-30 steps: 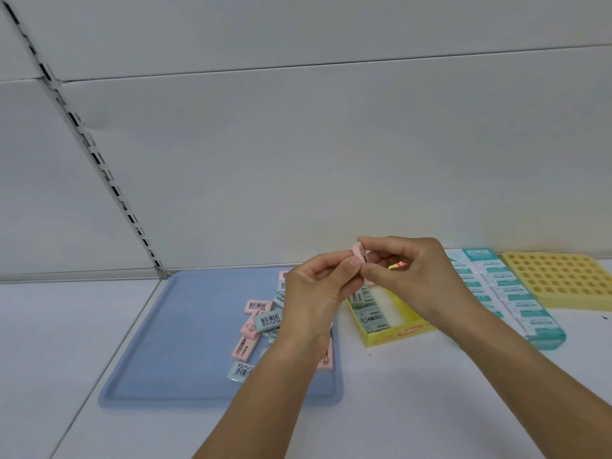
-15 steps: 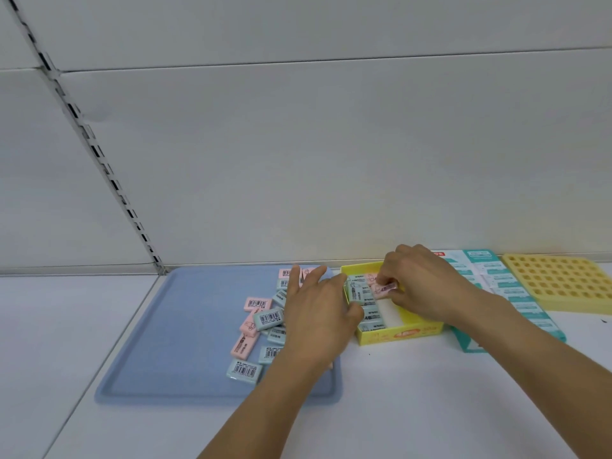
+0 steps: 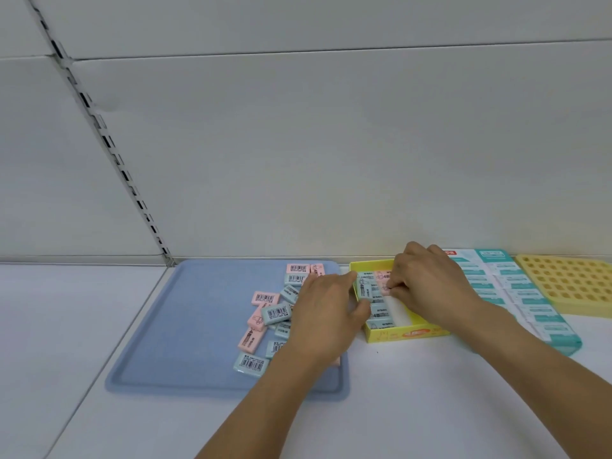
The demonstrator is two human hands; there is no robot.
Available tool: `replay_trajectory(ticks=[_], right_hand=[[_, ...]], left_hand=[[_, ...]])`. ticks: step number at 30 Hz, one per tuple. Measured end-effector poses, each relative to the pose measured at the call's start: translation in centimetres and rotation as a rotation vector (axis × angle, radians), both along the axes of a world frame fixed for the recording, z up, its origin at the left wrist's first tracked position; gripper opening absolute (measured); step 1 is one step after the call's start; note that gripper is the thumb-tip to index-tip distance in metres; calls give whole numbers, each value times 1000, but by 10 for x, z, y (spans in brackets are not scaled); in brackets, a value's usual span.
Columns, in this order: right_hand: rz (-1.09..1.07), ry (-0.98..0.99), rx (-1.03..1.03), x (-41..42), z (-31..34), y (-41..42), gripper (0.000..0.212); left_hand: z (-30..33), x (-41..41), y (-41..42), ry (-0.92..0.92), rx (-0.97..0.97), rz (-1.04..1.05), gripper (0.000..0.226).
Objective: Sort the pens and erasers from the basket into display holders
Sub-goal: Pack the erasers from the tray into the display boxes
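Both hands are crowded into the yellow box (image 3: pixel 402 332) at 3 o'clock of the blue tray (image 3: pixel 198 326), left hand (image 3: pixel 323 313) gripping a blue eraser (image 3: pixel 365 285), right hand (image 3: pixel 430 286) pinching a pink eraser (image 3: pixel 384 282), so one bump could easily topple the row already packed.

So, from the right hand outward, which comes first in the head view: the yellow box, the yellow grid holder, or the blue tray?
1. Yellow box: the right hand is reaching into it.
2. Blue tray: to the left, past the box.
3. Yellow grid holder: far right, by the wall; close to the tray's rank.
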State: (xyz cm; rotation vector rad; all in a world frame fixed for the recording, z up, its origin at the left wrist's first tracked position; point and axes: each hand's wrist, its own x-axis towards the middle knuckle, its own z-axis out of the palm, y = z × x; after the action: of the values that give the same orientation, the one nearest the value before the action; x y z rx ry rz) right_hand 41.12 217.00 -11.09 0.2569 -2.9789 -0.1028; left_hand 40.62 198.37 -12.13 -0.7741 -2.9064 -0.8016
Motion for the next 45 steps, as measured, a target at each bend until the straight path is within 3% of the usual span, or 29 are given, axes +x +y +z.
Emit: replay_trajectory(ticks=[4, 7, 10, 16, 21, 24, 26, 28, 31, 33, 36, 38, 42, 45], right_hand=[[16, 92, -119, 0, 4, -6, 19], [49, 158, -275, -12, 17, -33, 16], [11, 55, -204, -35, 27, -71, 21], [-148, -158, -65, -67, 25, -111, 31], [-219, -235, -226, -74, 18, -115, 33], [-200, -164, -371, -73, 13, -106, 27], [-150, -118, -570, -67, 14, -92, 14], [-84, -127, -832, -55, 22, -79, 6], [-47, -215, -1151, -32, 37, -66, 14], [-33, -249, -1246, -19, 42, -62, 11], [-9, -207, -1305, -4, 49, -53, 9], [2, -107, -1155, 4, 50, -43, 13], [127, 149, -374, 18, 51, -29, 10], [87, 182, -92, 24, 50, -16, 20]], left_hand=[[8, -29, -32, 26, 145, 206, 37], [5, -62, -53, -22, -41, 313, 32], [4, -76, -52, -56, -173, 296, 28], [5, -94, -53, -191, -168, 165, 26], [1, -93, -61, -294, 47, 143, 16], [1, -88, -67, -185, 105, 217, 18], [5, -80, -71, -126, 225, 286, 17], [15, -68, -72, -356, 592, 359, 15], [32, -45, -66, -928, 1120, 323, 12], [35, -35, -57, -1001, 1113, 229, 18], [38, -26, -41, -859, 943, 121, 16], [40, -24, -31, -804, 912, 116, 19], [41, -15, -10, -798, 901, 97, 18], [37, -9, 1, -781, 870, 143, 12]])
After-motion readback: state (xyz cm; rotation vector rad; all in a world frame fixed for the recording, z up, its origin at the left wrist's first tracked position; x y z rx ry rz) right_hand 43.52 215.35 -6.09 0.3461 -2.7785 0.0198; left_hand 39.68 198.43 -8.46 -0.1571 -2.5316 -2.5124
